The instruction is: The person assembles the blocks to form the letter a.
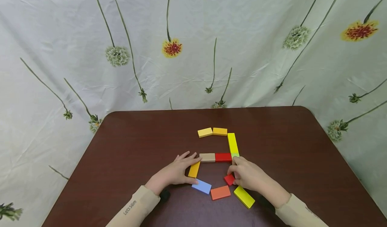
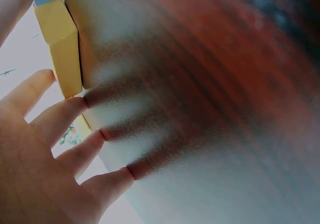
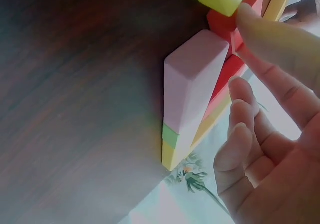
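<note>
My right hand (image 1: pixel 249 175) pinches a small red block (image 1: pixel 229 179) between thumb and index finger; its other fingers are curled. Beside that hand a pale pink block (image 3: pixel 195 79) lies in line with a green block (image 1: pixel 235 155), mostly covered in the head view. The left hand (image 1: pixel 176 171) rests with spread fingers around an orange-yellow block (image 1: pixel 194 169). Its thumb lies on the blue block (image 1: pixel 202 186), and a fingertip reaches the tan block (image 1: pixel 207 157). In the left wrist view, the fingertips touch the tabletop.
A longer red block (image 1: pixel 223 157) adjoins the tan one. Farther back are a long yellow block (image 1: pixel 232 143), an orange block (image 1: pixel 220 131) and a pale yellow block (image 1: pixel 205 132). Nearer lie a coral block (image 1: pixel 220 192) and a yellow-green block (image 1: pixel 244 197) on the dark table (image 1: pixel 136 136).
</note>
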### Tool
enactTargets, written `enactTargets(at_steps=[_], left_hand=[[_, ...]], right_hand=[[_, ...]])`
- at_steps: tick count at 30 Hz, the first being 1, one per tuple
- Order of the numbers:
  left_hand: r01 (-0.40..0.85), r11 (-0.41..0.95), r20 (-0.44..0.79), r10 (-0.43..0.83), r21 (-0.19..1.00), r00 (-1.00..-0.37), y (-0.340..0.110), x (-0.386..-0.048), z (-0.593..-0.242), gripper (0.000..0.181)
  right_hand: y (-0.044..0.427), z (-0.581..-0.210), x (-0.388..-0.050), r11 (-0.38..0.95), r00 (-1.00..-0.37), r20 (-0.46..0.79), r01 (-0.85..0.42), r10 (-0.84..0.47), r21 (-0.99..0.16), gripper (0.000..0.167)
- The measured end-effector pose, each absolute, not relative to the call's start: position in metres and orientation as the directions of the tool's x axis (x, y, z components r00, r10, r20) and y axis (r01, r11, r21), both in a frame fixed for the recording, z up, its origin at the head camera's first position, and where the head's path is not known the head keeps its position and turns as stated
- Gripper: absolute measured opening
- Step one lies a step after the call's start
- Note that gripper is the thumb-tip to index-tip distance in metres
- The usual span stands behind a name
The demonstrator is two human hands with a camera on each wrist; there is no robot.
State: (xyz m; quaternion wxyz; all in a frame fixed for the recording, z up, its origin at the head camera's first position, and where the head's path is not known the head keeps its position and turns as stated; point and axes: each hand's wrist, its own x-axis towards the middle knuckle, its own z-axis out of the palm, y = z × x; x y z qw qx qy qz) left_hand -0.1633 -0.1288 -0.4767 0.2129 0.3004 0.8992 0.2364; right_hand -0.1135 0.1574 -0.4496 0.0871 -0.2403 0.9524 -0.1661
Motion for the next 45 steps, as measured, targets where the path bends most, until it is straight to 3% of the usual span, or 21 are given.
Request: enactTargets(at_steps=[22,33,45], left_hand=[[0.435,0.708,-0.239,0.637,0.556,-0.732,-0.1294,-0.1639,-0.4769,0.084],[0.427,0.713,-0.248,0.632,0.556,-0.734,-0.1288,-0.1633,-0.4770,0.083],[0.433,0.710,-0.244,0.637,0.555,-0.731,-0.1288,-0.1628,-0.4770,0.083]], right_hand=[[0.1626,-0.4521,-0.1091,0.802,-0.837,-0.036,-0.508,-0.545,-0.314,0.024],[0.1592,-0.4548,-0.1074,0.826,-0.862,-0.063,-0.457,-0.502,-0.329,0.039],[0.1557,-0.4531,-0.1064,0.839,-0.863,-0.077,-0.461,-0.500,-0.290,0.037]])
